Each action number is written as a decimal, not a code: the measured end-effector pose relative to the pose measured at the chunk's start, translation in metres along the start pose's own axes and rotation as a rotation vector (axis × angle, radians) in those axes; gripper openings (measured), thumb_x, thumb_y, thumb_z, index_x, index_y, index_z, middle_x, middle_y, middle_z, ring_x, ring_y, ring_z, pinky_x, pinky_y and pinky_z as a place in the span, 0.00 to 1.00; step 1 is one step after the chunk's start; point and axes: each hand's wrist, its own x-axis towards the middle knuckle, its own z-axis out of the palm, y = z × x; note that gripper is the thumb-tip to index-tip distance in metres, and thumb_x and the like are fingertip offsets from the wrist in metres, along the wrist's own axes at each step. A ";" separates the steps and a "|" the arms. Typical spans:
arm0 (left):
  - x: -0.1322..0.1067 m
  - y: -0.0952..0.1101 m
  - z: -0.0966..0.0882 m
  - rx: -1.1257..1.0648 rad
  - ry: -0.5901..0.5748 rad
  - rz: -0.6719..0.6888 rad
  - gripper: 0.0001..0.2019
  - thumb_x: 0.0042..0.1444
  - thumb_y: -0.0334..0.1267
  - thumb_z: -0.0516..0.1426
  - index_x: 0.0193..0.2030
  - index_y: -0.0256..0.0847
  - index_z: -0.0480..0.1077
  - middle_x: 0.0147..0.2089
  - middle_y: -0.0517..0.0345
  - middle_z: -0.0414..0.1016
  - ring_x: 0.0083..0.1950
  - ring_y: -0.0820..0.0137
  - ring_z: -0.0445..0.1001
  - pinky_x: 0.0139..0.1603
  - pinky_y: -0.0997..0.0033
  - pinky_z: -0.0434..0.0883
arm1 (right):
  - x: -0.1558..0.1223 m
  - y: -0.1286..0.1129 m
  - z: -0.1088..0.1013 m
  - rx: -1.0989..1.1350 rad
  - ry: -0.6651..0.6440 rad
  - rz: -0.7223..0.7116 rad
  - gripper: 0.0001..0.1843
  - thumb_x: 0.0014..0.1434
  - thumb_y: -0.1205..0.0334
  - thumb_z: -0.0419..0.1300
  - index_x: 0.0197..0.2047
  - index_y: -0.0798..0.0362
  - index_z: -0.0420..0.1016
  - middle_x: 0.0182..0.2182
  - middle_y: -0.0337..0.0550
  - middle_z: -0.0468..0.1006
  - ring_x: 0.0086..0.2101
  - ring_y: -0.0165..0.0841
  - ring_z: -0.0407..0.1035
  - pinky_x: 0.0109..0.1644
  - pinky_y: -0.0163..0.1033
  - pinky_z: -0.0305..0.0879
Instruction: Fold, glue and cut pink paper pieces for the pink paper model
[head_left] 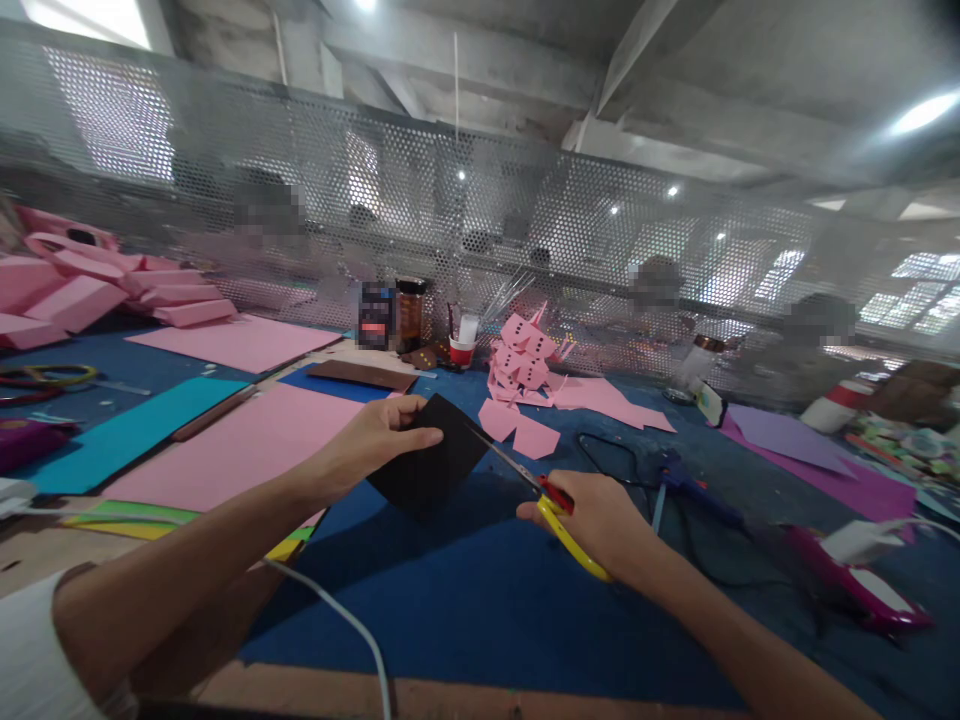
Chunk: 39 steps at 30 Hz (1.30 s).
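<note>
A sheet of black paper or foam (433, 462) is pinched between the thumb and fingers of my left hand (390, 432), tilted above the blue work surface (465, 620). My right hand (600, 510) grips a pair of scissors (566, 545) with red and yellow handles. Their metal blades point up and left, with the tips at the right edge of the black sheet. Whether the blades have cut into it I cannot tell. Just beyond the sheet lie cut pink pieces (534, 436) and a stack of folded pink shapes with black dots (521, 355).
Pink sheets (247, 440) and a teal sheet (142, 430) lie at left, below piled pink strips (180, 300). A blue glue gun (697, 490) with its cord, purple sheets (795, 440) and a magenta device (855, 580) are at right. Behind stands a perforated metal screen (420, 200).
</note>
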 end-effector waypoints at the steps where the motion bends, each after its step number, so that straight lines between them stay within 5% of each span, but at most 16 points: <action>1: 0.000 0.000 0.000 -0.001 -0.004 0.000 0.15 0.51 0.46 0.66 0.42 0.41 0.73 0.37 0.56 0.80 0.42 0.60 0.80 0.44 0.62 0.75 | 0.000 0.000 0.000 -0.002 -0.002 0.001 0.27 0.60 0.36 0.57 0.25 0.52 0.63 0.23 0.39 0.74 0.23 0.29 0.63 0.28 0.36 0.43; 39: 0.001 -0.002 -0.001 -0.049 -0.045 -0.050 0.15 0.49 0.43 0.68 0.40 0.41 0.74 0.38 0.56 0.82 0.40 0.61 0.81 0.43 0.63 0.76 | 0.000 0.006 0.009 0.067 -0.035 -0.058 0.26 0.61 0.35 0.56 0.31 0.51 0.62 0.26 0.37 0.73 0.26 0.30 0.63 0.30 0.35 0.46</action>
